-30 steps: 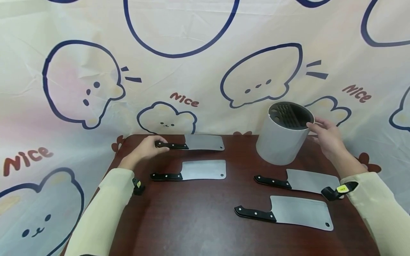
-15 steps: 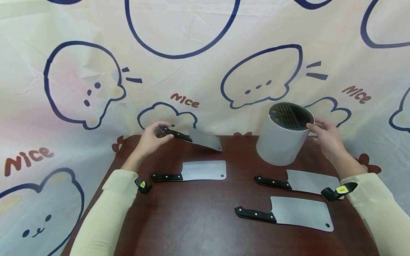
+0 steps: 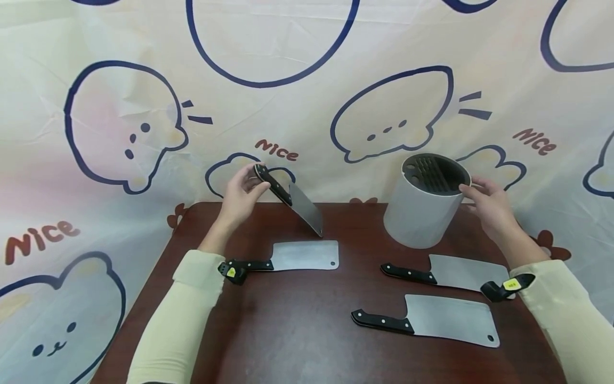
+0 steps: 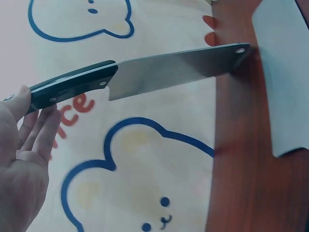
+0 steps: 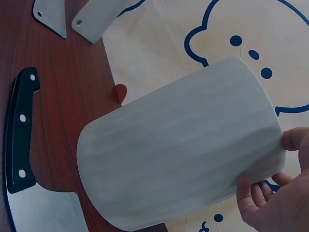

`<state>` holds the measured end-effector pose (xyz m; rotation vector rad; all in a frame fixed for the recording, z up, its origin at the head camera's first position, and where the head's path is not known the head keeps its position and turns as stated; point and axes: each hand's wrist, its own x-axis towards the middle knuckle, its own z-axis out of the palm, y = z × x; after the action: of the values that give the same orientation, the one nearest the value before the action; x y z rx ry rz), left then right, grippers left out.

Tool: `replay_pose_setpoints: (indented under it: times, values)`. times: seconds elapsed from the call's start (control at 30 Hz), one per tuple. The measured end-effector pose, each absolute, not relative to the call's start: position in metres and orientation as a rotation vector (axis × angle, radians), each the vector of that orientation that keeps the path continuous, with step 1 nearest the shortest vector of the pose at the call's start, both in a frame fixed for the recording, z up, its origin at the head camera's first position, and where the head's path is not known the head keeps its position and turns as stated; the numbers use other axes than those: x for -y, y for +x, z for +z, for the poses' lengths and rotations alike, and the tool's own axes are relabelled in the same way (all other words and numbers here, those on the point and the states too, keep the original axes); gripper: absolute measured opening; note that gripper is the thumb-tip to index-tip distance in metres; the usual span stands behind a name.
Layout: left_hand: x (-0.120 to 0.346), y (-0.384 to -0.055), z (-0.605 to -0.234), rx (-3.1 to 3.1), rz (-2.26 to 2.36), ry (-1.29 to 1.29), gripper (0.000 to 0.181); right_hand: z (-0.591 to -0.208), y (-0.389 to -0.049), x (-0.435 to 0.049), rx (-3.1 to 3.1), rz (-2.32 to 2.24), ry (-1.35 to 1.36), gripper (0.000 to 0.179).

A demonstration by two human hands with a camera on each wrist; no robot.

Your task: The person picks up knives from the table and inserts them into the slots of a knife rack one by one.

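Between thumb and fingers my left hand point(image 3: 241, 197) pinches the black handle of a cleaver point(image 3: 306, 208) at the back left. The handle is raised and the blade slants down to the right; whether its lower corner touches the table I cannot tell. At the back right stands a light grey, round knife block point(image 3: 422, 218) with a dark slotted top. My right hand point(image 3: 491, 208) holds its right side near the rim, thumb at the top edge. In the right wrist view, the fingers point(image 5: 245, 193) lie against the block's wall.
A second cleaver point(image 3: 305, 255) lies flat just in front of the lifted one. Two more, a rear cleaver point(image 3: 465, 271) and a front cleaver point(image 3: 451, 319), lie at the right of the brown table point(image 3: 288, 330). A printed cloth point(image 3: 297, 117) hangs behind the table.
My left hand has raised the cleaver's handle up and to the right, tilting the blade from lying flat to steeply slanted. The right hand and the knife block have stayed put.
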<state>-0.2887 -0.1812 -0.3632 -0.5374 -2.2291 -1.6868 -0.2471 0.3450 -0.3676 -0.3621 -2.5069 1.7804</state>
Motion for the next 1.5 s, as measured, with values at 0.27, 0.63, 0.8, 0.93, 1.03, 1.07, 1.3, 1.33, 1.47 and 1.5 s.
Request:
replay_pose_setpoints:
  times: [0.27,0.63,0.8,0.93,1.03,1.07,1.3,1.33,1.47,1.5]
  values:
    - [0.174,-0.288,-0.345,2.178,-1.677,-0.601,0.047,-0.366,-0.247,-0.345,2.514,1.769,-0.350,0.086]
    - [0.167,-0.278,-0.324,2.169,-1.633,-0.672,0.051,-0.367,-0.248,-0.345,2.533,1.749,-0.340,0.083]
    - [0.164,-0.273,-0.313,2.176,-1.602,-0.740,0.056,-0.368,-0.245,-0.348,2.577,1.695,-0.300,0.087]
    - [0.163,-0.270,-0.304,2.180,-1.614,-0.789,0.058,-0.368,-0.244,-0.348,2.609,1.655,-0.262,0.089]
    - [0.161,-0.267,-0.297,2.212,-1.612,-0.796,0.056,-0.367,-0.244,-0.348,2.630,1.628,-0.254,0.089]
    - [0.160,-0.267,-0.296,2.229,-1.609,-0.794,0.056,-0.366,-0.244,-0.348,2.637,1.618,-0.257,0.089]
    - [0.150,-0.264,-0.281,2.351,-1.547,-0.786,0.056,-0.356,-0.245,-0.348,2.698,1.495,-0.278,0.084]
    - [0.148,-0.264,-0.279,2.357,-1.554,-0.791,0.057,-0.354,-0.244,-0.348,2.703,1.463,-0.282,0.085]
    - [0.140,-0.263,-0.271,2.367,-1.580,-0.807,0.057,-0.341,-0.241,-0.343,2.660,1.355,-0.267,0.079]
    - [0.138,-0.262,-0.269,2.371,-1.577,-0.806,0.057,-0.337,-0.240,-0.341,2.637,1.333,-0.261,0.077]
